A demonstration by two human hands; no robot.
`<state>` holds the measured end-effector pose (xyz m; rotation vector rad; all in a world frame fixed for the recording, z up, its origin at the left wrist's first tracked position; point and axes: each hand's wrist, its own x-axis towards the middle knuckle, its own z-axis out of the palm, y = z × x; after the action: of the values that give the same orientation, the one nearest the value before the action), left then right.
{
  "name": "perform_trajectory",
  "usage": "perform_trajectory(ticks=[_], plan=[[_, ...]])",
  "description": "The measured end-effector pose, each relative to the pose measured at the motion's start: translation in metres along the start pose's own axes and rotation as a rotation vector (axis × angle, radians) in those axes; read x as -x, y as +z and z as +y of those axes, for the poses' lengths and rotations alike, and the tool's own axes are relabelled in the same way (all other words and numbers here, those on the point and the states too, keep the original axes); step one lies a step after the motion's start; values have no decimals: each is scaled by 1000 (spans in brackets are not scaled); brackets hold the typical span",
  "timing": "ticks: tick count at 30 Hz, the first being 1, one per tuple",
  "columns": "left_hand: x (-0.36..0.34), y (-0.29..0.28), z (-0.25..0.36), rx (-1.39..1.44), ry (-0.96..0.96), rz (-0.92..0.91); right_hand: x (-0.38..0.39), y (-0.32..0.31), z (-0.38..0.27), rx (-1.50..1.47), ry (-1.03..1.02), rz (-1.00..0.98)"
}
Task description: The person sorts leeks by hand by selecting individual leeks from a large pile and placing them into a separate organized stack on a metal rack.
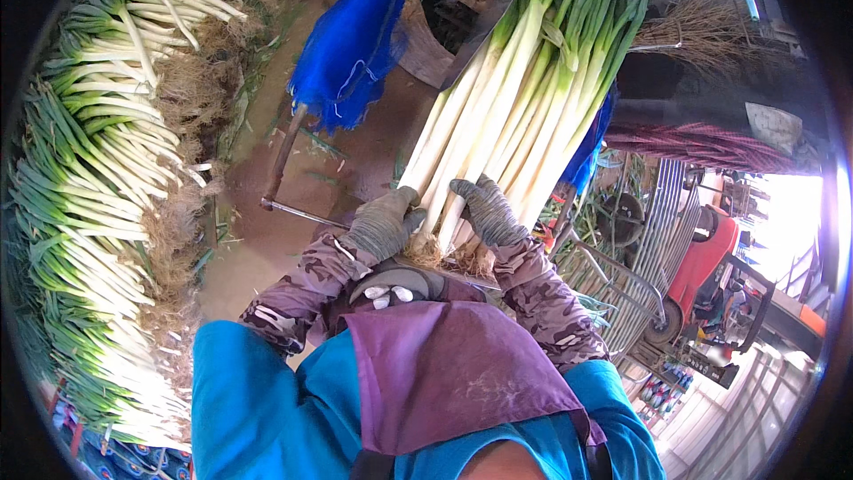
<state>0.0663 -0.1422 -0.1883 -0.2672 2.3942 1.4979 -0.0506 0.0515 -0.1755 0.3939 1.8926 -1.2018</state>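
A bundle of long leeks [524, 98] lies in front of me, green tops pointing away and the root ends near my body. My left hand [384, 224], in a grey knitted glove, is closed at the left edge of the bundle, low on the white stalks. My right hand [490, 213], gloved the same way, grips white stalks close to the root ends, its thumb toward the left. Brown roots [422, 251] show between the two hands. The undersides of the fingers are partly hidden. Camouflage sleeves cover both forearms.
A long heap of leeks [107, 204] with shaggy roots lies on the floor at the left. Blue netting [351, 40] hangs on a rod left of the bundle. A twig broom [693, 36] is at the upper right, and a red machine [702, 258] stands beyond metal bars [653, 249].
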Motion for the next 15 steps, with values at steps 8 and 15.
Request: perform_trajectory(ticks=[8, 15], plan=[[-11, -4, 8, 128, 156, -57, 34, 15, -50, 288, -46, -11], [-26, 7, -1, 181, 83, -82, 14, 5, -18, 171, -95, 41]])
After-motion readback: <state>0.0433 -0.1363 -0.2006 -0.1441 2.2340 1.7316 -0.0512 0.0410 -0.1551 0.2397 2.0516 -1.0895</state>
